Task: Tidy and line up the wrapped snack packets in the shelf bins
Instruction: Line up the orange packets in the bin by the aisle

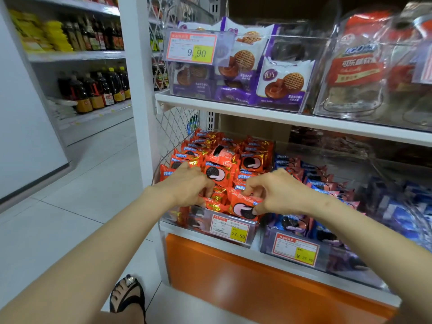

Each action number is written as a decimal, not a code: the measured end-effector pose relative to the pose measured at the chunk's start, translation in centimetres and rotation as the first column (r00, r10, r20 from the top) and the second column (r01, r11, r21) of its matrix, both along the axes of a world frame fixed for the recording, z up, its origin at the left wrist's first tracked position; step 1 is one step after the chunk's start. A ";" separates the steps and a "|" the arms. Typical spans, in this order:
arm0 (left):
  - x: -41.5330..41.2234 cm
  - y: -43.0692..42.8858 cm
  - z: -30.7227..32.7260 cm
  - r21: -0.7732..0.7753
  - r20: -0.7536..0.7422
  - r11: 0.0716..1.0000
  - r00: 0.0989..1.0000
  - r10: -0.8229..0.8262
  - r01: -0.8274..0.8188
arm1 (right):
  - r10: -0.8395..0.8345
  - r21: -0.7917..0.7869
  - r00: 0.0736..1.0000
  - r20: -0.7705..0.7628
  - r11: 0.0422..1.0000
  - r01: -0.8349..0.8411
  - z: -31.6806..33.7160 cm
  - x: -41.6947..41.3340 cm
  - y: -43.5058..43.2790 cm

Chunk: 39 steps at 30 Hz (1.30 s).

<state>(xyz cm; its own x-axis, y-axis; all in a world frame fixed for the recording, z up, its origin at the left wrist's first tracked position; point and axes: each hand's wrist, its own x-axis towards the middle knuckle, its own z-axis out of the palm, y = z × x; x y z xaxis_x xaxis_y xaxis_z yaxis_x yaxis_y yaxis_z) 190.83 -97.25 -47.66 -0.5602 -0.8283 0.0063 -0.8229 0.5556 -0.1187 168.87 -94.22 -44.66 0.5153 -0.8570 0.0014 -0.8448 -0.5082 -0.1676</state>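
A clear bin (pixel 253 226) on the lower shelf holds several red snack packets (pixel 251 161) printed with a dark sandwich cookie. My left hand (pixel 187 185) reaches into the front left of the bin, its fingers curled down among the front packets (pixel 214 204). My right hand (pixel 278 190) pinches one red packet (pixel 243 208) at the bin's front edge, thumb under it and fingers on top. Another packet (pixel 217 171) stands upright just behind my hands.
A neighbouring bin (pixel 268 247) to the right holds blue packets (pixel 313 183). On the upper shelf (pixel 233 111) stand bins of purple wafer packets (pixel 280 83) and red bagged snacks (pixel 355 66). Price tags (pixel 230 229) hang on the bin fronts. My sandalled foot (pixel 127 293) is on the tiled floor (pixel 70 218).
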 end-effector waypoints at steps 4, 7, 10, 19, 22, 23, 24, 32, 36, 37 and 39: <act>0.3 0.4 0.8 0.067 -0.124 0.997 0.992 0.038 -0.030 | 0.026 -0.096 0.982 -0.187 0.994 -0.045 -0.4 0.4 0.0; -1.2 1.4 0.9 0.118 -0.421 0.992 0.907 0.012 0.041 | 0.050 -0.081 0.977 -0.207 0.994 -0.068 -0.4 0.5 0.0; -3.2 1.7 0.1 0.028 -0.291 0.999 0.956 -0.034 0.044 | 0.058 -0.052 0.974 -0.218 0.996 -0.071 0.0 0.4 -0.2; -3.8 1.0 -0.2 0.043 -0.205 0.999 0.979 -0.019 0.028 | 0.044 -0.073 0.983 -0.179 0.996 -0.058 -0.9 0.7 -0.3; -4.3 1.0 -0.6 0.028 -0.191 0.999 0.981 -0.033 0.039 | 0.056 -0.093 0.973 -0.224 0.993 -0.078 -1.0 1.0 -0.4; -4.5 1.1 -0.6 0.037 -0.170 0.999 0.985 -0.028 0.035 | 0.063 -0.119 0.973 -0.223 0.989 -0.091 -1.4 1.0 -0.4; -4.4 1.1 -0.4 0.063 -0.163 0.998 0.986 -0.019 0.030 | 0.069 -0.136 0.974 -0.218 0.986 -0.100 -1.7 1.0 -0.3; -3.6 -1.2 0.8 -0.150 -0.535 0.926 0.816 0.218 -0.346 | 0.003 -0.001 0.919 0.393 1.000 -0.003 -0.1 -0.5 -1.7; -4.2 -2.2 -0.2 -0.193 -0.455 0.898 0.847 0.275 -0.396 | -0.095 -0.014 0.813 0.575 0.992 0.126 -0.7 -0.9 -2.8; -4.1 -2.4 -0.1 -0.230 -0.480 0.884 0.838 0.260 -0.406 | -0.108 -0.011 0.797 0.595 0.990 0.142 -0.9 -0.9 -3.1; -4.1 -2.7 0.3 -0.280 -0.566 0.866 0.800 0.199 -0.414 | -0.132 0.013 0.739 0.661 0.986 0.165 -1.2 -1.0 -3.6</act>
